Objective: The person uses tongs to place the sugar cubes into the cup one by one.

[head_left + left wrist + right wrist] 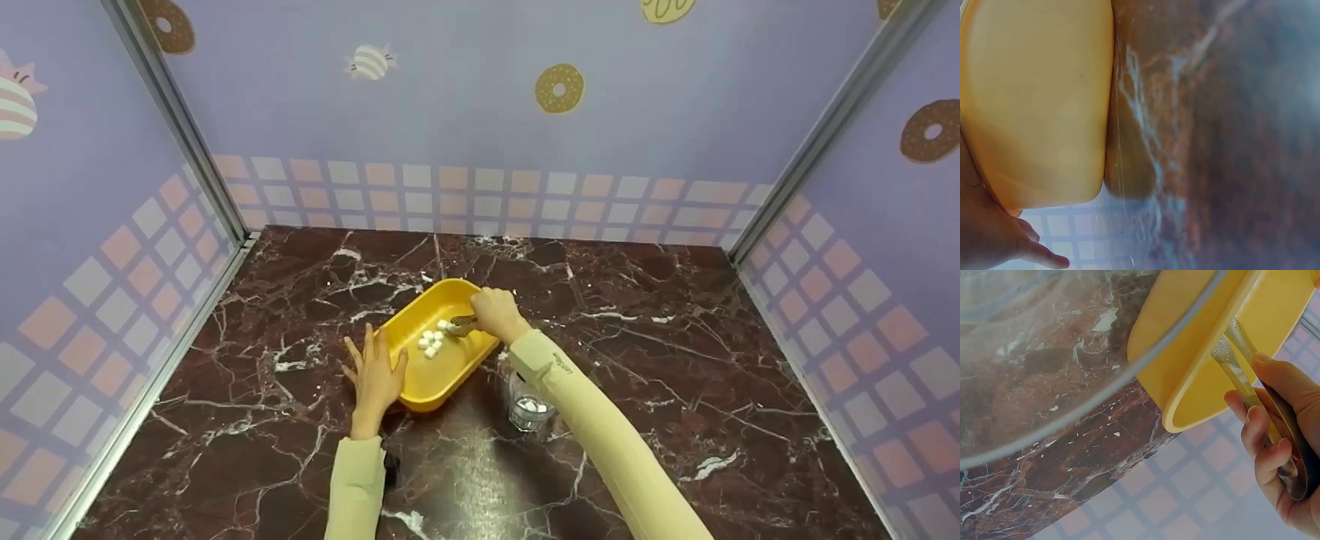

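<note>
A yellow tray [420, 379] with raised walls sits on the table, several small white marshmallow-like pieces [431, 343] grouped on its floor. My left hand [379, 379] rests on the tray's near left rim, fingers spread and fairly straight. In the left wrist view the left hand [994, 242] shows beside the tray's outer wall [1039, 112]. Metal tongs [1266, 410] are gripped by my right hand [499, 311], thumb on one arm and fingers curled round the other. The tong tips reach down inside the tray, close to the white pieces, standing slightly apart.
Right of the tray, under my right forearm, stands a clear glass [527, 412] with some white pieces at its bottom. Its rim [1129, 374] crosses the right wrist view. Patterned purple walls [465, 112] enclose the dark red marble table [247, 375] at the back and sides.
</note>
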### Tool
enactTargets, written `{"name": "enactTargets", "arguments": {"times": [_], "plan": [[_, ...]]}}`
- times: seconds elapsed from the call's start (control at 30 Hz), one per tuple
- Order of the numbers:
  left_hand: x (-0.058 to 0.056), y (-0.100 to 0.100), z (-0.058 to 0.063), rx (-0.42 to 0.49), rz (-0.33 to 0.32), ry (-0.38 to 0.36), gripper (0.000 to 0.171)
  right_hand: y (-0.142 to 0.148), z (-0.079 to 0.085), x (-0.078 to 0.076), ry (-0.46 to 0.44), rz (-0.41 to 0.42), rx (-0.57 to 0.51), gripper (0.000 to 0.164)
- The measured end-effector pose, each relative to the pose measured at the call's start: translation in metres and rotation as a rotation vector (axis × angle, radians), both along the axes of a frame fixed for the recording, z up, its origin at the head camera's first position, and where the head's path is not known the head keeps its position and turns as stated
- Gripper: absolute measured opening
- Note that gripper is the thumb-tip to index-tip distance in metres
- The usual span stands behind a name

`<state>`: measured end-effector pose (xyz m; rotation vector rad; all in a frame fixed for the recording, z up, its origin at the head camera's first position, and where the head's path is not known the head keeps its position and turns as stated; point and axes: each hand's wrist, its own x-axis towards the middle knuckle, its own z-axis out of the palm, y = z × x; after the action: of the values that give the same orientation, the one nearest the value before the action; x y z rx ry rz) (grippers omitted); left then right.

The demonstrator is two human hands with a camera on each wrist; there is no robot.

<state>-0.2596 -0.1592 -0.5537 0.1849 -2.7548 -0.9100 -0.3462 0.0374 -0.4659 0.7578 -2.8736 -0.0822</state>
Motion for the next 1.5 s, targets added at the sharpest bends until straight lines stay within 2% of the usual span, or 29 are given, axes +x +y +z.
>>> {"name": "enactTargets", "arguments": {"times": [0.2, 0.4, 0.5, 0.73, 0.9, 1.13, 1.5], "plan": [[0.0, 0.0, 0.0, -0.003, 0.004, -0.002, 0.061, 0.002, 0.0, 0.001, 0.022, 0.001, 0.005, 0.047], [0.0, 0.0, 0.0, -0.009, 0.002, 0.005, 0.061, 0.006, 0.002, 0.0, 0.049, -0.001, 0.01, 0.031], [0.0, -0.001, 0.0, -0.002, -0.004, 0.004, 0.061, 0.011, 0.004, 0.0, 0.02, -0.003, -0.024, 0.024], [0.0, -0.002, -0.001, 0.001, -0.005, 0.003, 0.061, 0.024, 0.01, 0.0, -0.06, -0.02, -0.153, 0.027], [-0.001, -0.002, -0.001, -0.003, -0.003, -0.003, 0.061, 0.033, 0.017, 0.0, -0.109, -0.02, -0.207, 0.021], [0.0, -0.001, -0.001, -0.007, -0.007, -0.009, 0.062, 0.046, 0.035, 0.006, -0.125, 0.022, -0.285, 0.018], [0.0, -0.001, 0.0, -0.001, -0.013, -0.016, 0.062, 0.078, 0.076, 0.027, -0.051, 0.082, -0.411, 0.023]]}}
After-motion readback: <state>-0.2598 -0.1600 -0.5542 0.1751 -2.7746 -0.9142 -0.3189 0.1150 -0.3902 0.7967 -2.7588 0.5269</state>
